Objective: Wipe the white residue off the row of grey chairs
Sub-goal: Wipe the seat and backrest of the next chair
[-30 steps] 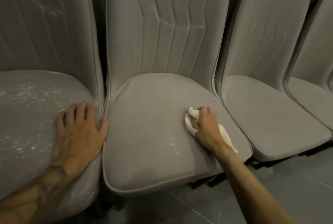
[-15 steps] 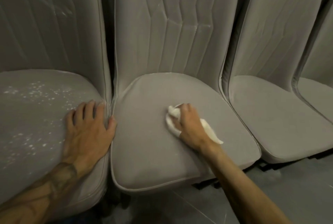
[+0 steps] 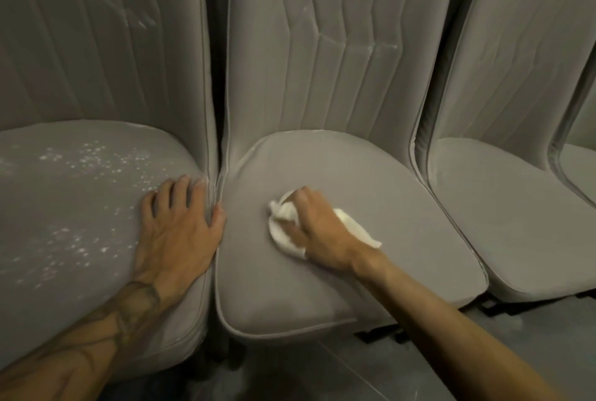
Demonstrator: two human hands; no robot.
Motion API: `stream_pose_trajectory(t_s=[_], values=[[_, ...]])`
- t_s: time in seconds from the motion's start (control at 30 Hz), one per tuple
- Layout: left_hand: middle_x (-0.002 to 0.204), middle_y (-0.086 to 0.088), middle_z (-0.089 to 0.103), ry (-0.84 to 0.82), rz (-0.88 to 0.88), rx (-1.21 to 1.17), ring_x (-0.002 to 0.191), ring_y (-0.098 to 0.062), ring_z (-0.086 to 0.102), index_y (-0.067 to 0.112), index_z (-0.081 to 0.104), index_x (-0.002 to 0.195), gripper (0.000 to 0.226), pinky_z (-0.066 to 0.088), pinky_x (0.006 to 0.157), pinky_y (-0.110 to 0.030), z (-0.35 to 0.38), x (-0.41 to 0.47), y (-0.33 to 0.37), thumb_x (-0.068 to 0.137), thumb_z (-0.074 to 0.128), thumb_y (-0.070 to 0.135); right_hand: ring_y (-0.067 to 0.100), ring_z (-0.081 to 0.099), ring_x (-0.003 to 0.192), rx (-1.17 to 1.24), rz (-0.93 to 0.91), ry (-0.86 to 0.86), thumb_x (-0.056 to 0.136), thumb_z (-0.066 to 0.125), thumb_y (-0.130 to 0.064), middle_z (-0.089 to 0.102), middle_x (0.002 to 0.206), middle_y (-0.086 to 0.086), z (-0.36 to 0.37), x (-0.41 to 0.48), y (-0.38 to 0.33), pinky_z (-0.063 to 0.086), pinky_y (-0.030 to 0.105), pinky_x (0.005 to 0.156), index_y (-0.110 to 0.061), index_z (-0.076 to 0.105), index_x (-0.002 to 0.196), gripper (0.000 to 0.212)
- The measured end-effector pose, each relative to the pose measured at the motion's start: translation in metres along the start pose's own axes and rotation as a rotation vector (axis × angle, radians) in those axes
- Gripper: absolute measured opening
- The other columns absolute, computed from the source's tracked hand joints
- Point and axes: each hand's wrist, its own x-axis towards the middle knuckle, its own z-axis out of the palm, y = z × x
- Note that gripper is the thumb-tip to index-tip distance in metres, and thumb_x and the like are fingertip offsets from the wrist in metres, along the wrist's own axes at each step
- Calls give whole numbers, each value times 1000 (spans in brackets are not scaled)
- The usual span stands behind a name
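A row of grey padded chairs stands side by side. My right hand [image 3: 317, 229] is shut on a crumpled white cloth [image 3: 285, 231], pressed onto the middle chair's seat [image 3: 403, 239] left of its centre. My left hand [image 3: 175, 226] lies flat with fingers spread on the right edge of the left chair's seat [image 3: 48, 207]. White residue specks [image 3: 93, 158] are scattered over that left seat. Faint white streaks [image 3: 361, 44] mark the middle chair's backrest, and another white smear [image 3: 138, 21] sits on the left backrest.
A third grey chair [image 3: 522, 223] stands to the right, and a sliver of a fourth [image 3: 583, 171] shows at the frame's edge. Dark tiled floor [image 3: 354, 378] lies below the seat fronts, with black chair legs [image 3: 377, 334] under the middle seat.
My right hand has slid the cloth leftward across the middle seat, and the specks near its front are gone. My left hand has stayed planted on the left seat.
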Motion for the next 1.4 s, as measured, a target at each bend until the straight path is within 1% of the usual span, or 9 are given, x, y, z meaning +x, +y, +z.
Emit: stream_pose_trajectory(t_s=[0.1, 0.27, 0.47, 0.7, 0.77, 0.9, 1.0, 1.17, 1.4], values=[[131, -18, 53, -28, -4, 0, 122, -39, 48, 10, 54, 132, 51, 37, 102, -55, -5, -1, 2, 97, 37, 43, 23, 51, 96, 36, -56, -24, 105, 52, -36, 57, 107, 6, -10, -4, 8, 37, 31, 89, -30, 53, 112, 10], [134, -18, 54, -70, -21, -1, 125, -39, 49, 10, 55, 134, 53, 36, 105, -56, -10, 1, 3, 96, 37, 43, 33, 51, 115, -117, 343, -2, 103, 49, -35, 56, 125, 12, -11, 39, 29, 35, 40, 100, -6, 56, 122, 35], [135, -19, 56, -97, -34, -26, 125, -40, 50, 10, 56, 134, 53, 37, 106, -56, -13, 1, 5, 97, 39, 43, 23, 47, 88, 58, -170, 7, 101, 58, -33, 57, 98, 7, 10, -1, -34, 37, 32, 82, -14, 57, 98, 19], [141, -16, 54, -150, -48, -4, 131, -37, 48, 13, 53, 140, 57, 36, 110, -54, -18, 1, 5, 101, 30, 47, 29, 47, 112, -198, 123, -47, 105, 41, -37, 51, 127, 9, 21, 71, -10, 34, 37, 100, -12, 52, 130, 37], [143, -15, 53, -149, -59, -9, 133, -36, 47, 14, 53, 141, 56, 34, 112, -53, -17, 1, 4, 103, 28, 45, 26, 48, 108, -252, 11, -8, 104, 41, -40, 52, 124, 5, 26, 60, -26, 35, 34, 96, -16, 53, 129, 37], [147, -13, 50, -162, -64, -3, 136, -34, 44, 16, 50, 145, 54, 30, 115, -51, -16, 1, 5, 105, 25, 42, 21, 48, 92, 44, -277, -9, 102, 51, -38, 54, 106, 3, 20, 0, -47, 39, 34, 85, -17, 56, 111, 23], [150, -10, 47, -178, -81, -12, 138, -32, 42, 17, 46, 148, 49, 27, 117, -50, -16, 1, 5, 109, 27, 39, 23, 48, 93, -5, -236, -64, 104, 51, -38, 53, 106, 5, 21, 12, -39, 38, 34, 87, -13, 56, 108, 26], [152, -6, 44, -189, -74, 1, 140, -28, 39, 21, 42, 149, 47, 26, 118, -48, -18, 1, 4, 110, 24, 37, 33, 48, 109, -113, 75, -22, 101, 50, -33, 53, 122, 13, 32, 78, -46, 36, 42, 96, -8, 52, 121, 31], [155, -4, 38, -213, -83, 2, 143, -26, 34, 23, 37, 150, 46, 23, 120, -47, -15, 2, 3, 110, 21, 38, 23, 47, 91, 22, -236, -73, 101, 50, -41, 54, 104, 5, 31, 11, -56, 40, 37, 85, -13, 56, 106, 29]])
